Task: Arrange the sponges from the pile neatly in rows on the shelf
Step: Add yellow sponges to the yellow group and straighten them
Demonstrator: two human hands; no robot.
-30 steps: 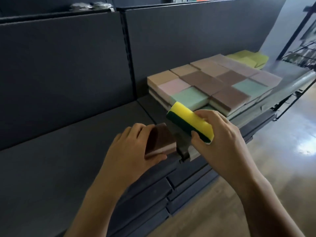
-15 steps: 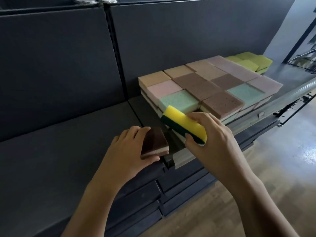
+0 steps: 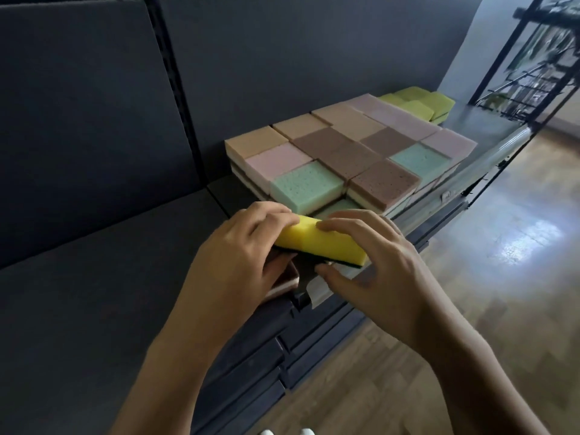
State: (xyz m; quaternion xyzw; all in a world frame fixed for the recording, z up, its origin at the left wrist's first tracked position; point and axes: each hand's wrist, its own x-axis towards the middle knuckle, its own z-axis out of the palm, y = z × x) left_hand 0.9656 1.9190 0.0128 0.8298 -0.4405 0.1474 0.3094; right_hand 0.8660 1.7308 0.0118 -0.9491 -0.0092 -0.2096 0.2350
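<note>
Right hand (image 3: 386,277) lowered yellow sponge (image 3: 323,244); left hand (image 3: 232,262) seemingly grips brown sponge (image 3: 284,282).

The hands are closing in on each other: the right hand (image 3: 376,277) is bringing the yellow sponge (image 3: 314,243) down and leftward, flatter than a second ago, so it is now lying across the brown sponge (image 3: 287,277). The left hand (image 3: 232,265) is reaching its fingertips onto the yellow sponge's left end, and most of the brown sponge is disappearing underneath.
</note>
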